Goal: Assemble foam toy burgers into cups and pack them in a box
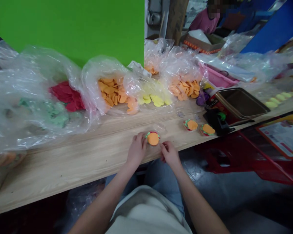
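Observation:
A toy burger (153, 138) of orange, green and red pieces sits in a small clear plastic box on the wooden table, right in front of me. My left hand (137, 148) is closed at the box's left edge, fingers bent against it. On the other side, my right hand (169, 152) is pinched at the box's lower right corner. Just behind the burger lies the box's see-through lid (158, 127), hard to make out. Two similar boxed burgers stand to the right, one nearer (190, 124) and another (207, 129) beside a black tape dispenser (218, 122).
Along the back lie clear bags with red pieces (67, 96), green pieces (45, 112), orange discs (111, 91), yellow discs (156, 97) and more orange pieces (185, 88). A brown tin (245, 102) and a pink basket (218, 76) are at right. A person (205, 21) is beyond.

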Demonstrator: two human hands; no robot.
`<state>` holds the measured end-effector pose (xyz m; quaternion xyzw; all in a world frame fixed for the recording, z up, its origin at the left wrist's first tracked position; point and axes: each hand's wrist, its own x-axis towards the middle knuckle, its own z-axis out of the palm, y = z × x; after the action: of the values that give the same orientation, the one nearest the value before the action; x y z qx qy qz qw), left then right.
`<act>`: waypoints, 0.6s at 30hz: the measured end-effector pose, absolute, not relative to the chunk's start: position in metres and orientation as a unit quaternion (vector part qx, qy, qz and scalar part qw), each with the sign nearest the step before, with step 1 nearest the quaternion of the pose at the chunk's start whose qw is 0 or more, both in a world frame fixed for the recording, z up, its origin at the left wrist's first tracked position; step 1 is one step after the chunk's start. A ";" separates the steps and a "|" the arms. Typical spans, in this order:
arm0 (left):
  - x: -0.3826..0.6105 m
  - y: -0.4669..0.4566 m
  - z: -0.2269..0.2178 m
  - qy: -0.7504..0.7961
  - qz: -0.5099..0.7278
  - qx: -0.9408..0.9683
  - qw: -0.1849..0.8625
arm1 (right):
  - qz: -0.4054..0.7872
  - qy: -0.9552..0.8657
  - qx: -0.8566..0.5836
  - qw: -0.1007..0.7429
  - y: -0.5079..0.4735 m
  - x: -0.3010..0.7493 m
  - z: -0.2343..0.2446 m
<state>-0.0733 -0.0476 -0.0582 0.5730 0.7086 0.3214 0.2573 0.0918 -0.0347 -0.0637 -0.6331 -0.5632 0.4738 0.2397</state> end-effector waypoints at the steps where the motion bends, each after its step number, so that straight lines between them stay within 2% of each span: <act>1: -0.075 -0.049 -0.059 0.703 0.326 0.578 0.255 | 0.388 -0.609 -0.642 0.257 -0.033 0.094 -0.062; 4: -0.077 -0.052 -0.060 0.685 0.329 0.597 0.257 | 0.236 -0.725 -0.596 0.253 -0.024 0.092 -0.055; 9: -0.078 -0.053 -0.060 0.673 0.330 0.611 0.254 | 0.162 -0.806 -0.556 0.123 -0.006 0.072 -0.048; 12: -0.079 -0.054 -0.061 0.665 0.332 0.616 0.261 | 0.178 -0.813 -0.544 0.105 0.002 0.070 -0.045; 18: -0.083 -0.056 -0.062 0.648 0.345 0.614 0.289 | 0.293 -0.805 -0.487 0.168 0.016 0.076 -0.042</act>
<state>-0.0826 -0.0558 -0.0619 0.6145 0.6475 0.3454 0.2894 0.0762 0.0163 -0.0417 -0.4869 -0.8055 0.2934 0.1675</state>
